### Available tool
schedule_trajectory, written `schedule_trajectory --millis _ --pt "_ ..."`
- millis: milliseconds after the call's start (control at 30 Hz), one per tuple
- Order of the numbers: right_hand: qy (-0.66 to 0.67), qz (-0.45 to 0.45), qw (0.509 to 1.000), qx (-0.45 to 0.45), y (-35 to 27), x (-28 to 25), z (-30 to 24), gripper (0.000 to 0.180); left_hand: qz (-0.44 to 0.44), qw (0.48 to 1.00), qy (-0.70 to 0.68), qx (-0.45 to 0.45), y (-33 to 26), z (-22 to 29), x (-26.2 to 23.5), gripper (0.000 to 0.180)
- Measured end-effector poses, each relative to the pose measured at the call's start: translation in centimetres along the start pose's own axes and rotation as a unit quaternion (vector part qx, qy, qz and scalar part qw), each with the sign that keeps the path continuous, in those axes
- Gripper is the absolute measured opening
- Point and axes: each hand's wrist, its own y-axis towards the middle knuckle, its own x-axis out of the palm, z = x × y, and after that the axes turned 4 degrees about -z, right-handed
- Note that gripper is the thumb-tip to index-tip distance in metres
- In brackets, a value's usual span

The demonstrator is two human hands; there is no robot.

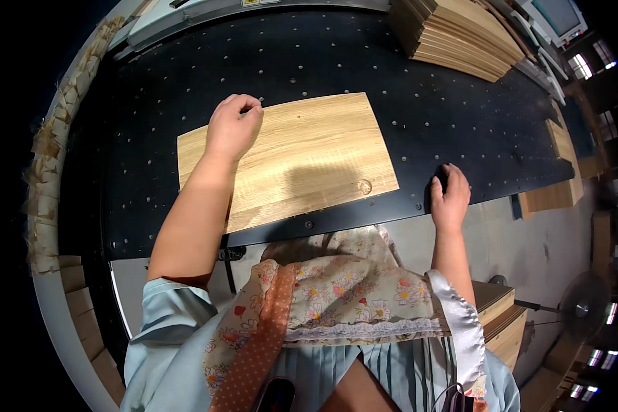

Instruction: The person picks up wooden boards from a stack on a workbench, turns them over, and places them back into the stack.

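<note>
Wooden panel (292, 159) on black table (419, 103), left hand (234, 127) hiding its far edge

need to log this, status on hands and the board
Left hand knuckles down on board, not gripping. Right hand on table edge, empty. Board flat on black table, nothing on it.

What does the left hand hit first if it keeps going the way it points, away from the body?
The left hand rests on the rectangular light wooden board. Straight ahead lies only bare black perforated table, then probably the grey machine edge.
</note>
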Motion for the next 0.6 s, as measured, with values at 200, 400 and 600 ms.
schedule_trajectory --millis 200,400,600 --pt "-0.021 -0.027 0.999 0.018 -0.4 -0.5 -0.1 0.034 0.008 1.000 -0.007 -0.004 -0.2 -0.2 0.4 0.012" --pt "-0.014 -0.047 0.999 -0.005 -0.5 -0.6 -0.2 0.034 0.041 0.999 0.017 -0.003 -0.4 0.2 0.3 0.012" --pt "0.025 -0.048 0.996 -0.067 -1.3 -1.0 -0.3 0.032 0.044 0.997 0.065 0.003 -0.5 0.1 0.0 0.012"
